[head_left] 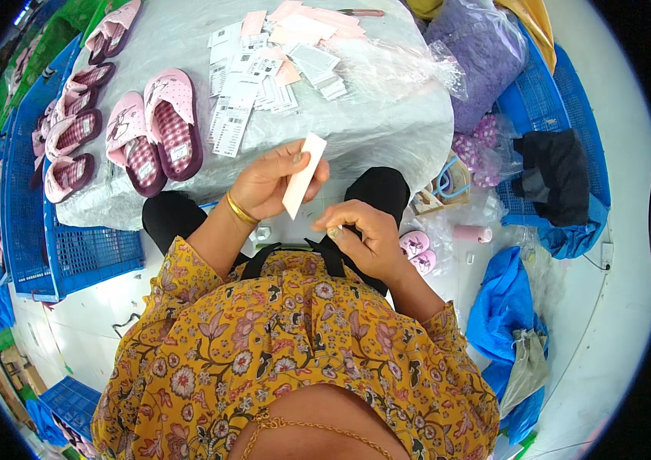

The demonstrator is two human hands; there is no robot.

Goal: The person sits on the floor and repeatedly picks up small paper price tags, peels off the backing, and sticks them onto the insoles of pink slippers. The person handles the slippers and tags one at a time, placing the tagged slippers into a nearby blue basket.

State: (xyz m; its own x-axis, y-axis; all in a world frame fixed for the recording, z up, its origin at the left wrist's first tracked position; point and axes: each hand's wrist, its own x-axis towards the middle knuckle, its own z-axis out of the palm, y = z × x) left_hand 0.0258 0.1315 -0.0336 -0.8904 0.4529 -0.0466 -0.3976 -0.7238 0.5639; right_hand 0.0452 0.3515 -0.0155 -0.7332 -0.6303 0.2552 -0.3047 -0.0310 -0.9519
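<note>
Between the thumb and fingers of my left hand (pixel 276 182) is a narrow pale card tag (pixel 304 175), held upright over my lap. My right hand (pixel 364 236) is close by to its right, fingers curled in and thumb bent against them; whatever they may pinch is too small to make out. Ahead on the plastic-covered table (pixel 387 123) lies a spread of white printed tags (pixel 237 96) and pale pink cards (pixel 306 24). Left of them sits a pair of pink slippers (pixel 158 130) with checked insoles and dark red soles.
More pink slippers (pixel 72 132) line the table's left edge, beside blue plastic crates (pixel 95 257). At the right stand another blue crate (pixel 582 115), a purple bundle (pixel 475 57) and black cloth (pixel 555 180). Small pink slippers (pixel 417 251) and a blue bag (pixel 502 307) lie on the floor.
</note>
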